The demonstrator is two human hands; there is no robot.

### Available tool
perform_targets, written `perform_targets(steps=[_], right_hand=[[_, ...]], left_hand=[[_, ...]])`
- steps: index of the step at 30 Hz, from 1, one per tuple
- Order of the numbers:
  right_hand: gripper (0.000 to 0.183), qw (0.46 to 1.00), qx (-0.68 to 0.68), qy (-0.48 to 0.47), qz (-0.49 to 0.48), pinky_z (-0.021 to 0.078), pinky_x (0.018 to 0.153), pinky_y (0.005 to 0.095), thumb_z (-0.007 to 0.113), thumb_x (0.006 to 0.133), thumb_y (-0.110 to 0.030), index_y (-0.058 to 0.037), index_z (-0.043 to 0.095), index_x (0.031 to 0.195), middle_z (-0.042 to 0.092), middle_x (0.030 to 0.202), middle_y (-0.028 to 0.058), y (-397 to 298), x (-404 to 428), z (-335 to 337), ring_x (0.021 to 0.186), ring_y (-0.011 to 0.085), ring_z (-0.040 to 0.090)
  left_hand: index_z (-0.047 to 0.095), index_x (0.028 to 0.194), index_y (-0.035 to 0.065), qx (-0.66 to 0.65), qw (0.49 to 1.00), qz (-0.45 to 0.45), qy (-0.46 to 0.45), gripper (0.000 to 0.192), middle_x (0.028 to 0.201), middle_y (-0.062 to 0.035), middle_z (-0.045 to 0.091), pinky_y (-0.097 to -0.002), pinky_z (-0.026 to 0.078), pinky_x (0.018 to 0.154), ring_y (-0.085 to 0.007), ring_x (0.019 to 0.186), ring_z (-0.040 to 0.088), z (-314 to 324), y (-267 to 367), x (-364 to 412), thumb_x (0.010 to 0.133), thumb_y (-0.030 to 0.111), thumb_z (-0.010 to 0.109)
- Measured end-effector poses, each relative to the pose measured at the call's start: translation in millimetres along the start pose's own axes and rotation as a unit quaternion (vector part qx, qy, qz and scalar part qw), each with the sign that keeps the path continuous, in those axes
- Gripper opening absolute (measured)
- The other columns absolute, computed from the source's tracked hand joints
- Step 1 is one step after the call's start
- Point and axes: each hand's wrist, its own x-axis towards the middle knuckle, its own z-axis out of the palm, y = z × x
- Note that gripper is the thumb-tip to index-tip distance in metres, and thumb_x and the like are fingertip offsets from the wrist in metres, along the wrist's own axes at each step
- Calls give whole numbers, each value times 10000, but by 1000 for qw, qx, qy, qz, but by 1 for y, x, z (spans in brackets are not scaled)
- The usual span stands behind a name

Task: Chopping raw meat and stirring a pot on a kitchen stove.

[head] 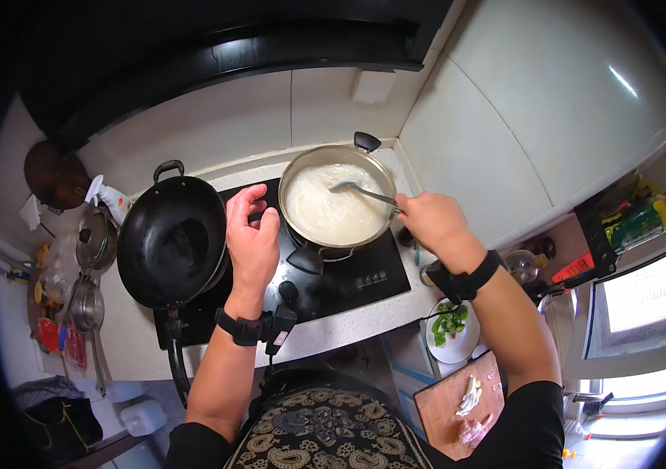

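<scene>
My right hand (435, 223) grips the handle of a dark grey spoon or ladle (368, 192). Its head is partly sunk in a milky white liquid (333, 220), whose surface shows swirl marks. The liquid stands in a round metal pot (284, 217) with black side handles, at the right of the black cooktop (362, 293). Between this pot and a black wok (175, 246), my left hand (252, 234) is raised with nothing in it, thumb and fingers apart. The wok appears to hold nothing but a wet sheen.
Left of the wok are a spray bottle (111, 199), a lidded pan (95, 240) and a small metal saucepan (88, 308). The wok's long handle (177, 363) juts past the counter edge. Lower right are a plate of greens (453, 349) and a wooden cutting board (438, 404) with food pieces.
</scene>
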Motion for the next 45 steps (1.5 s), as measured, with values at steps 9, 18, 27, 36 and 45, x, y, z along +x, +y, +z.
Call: perform_targets(steps=[9, 18, 27, 36, 45], right_hand=[[211, 987, 29, -159, -20, 527, 753, 425, 636, 868, -278, -97, 680, 967, 682, 888, 153, 26, -24, -76, 862, 348, 652], [194, 992, 14, -126, -11, 512, 708, 448, 635, 869, -301, -150, 658, 989, 671, 812, 133, 36, -56, -146, 820, 354, 639], [200, 991, -11, -123, -56, 517, 647, 462, 636, 865, -313, -124, 628, 929, 660, 742, 126, 20, -60, -68, 735, 345, 654], [242, 995, 19, 98, -22, 496, 473, 421, 618, 888, -306, -136, 560, 1050, 602, 684, 119, 2, -68, 20, 559, 320, 628], [253, 985, 12, 171, 24, 487, 449, 432, 605, 898, -344, -159, 562, 1064, 597, 634, 115, 20, -42, 31, 528, 343, 619]], left_hand=[[579, 1161, -15, -6, 1000, -2, -14, 324, 1167, -56, 520, -242, 489, 731, -128, 961, 544, -4, -12, -10, 838, 17, 578], [555, 1194, -10, -52, 998, -26, -16, 342, 1132, -38, 520, -232, 482, 734, -114, 931, 535, -11, -26, -12, 853, 9, 567], [593, 1138, 0, -76, 996, -35, -9, 313, 1155, -80, 533, -273, 495, 775, -162, 945, 579, -10, -25, -16, 826, 21, 578], [592, 1137, -5, -79, 995, -61, -9, 305, 1160, -83, 542, -282, 485, 813, -161, 929, 583, -18, -39, -19, 834, 25, 576], [578, 1153, -13, -100, 993, -64, -2, 309, 1161, -64, 541, -274, 474, 841, -148, 951, 567, -28, -34, -20, 845, 7, 580]])
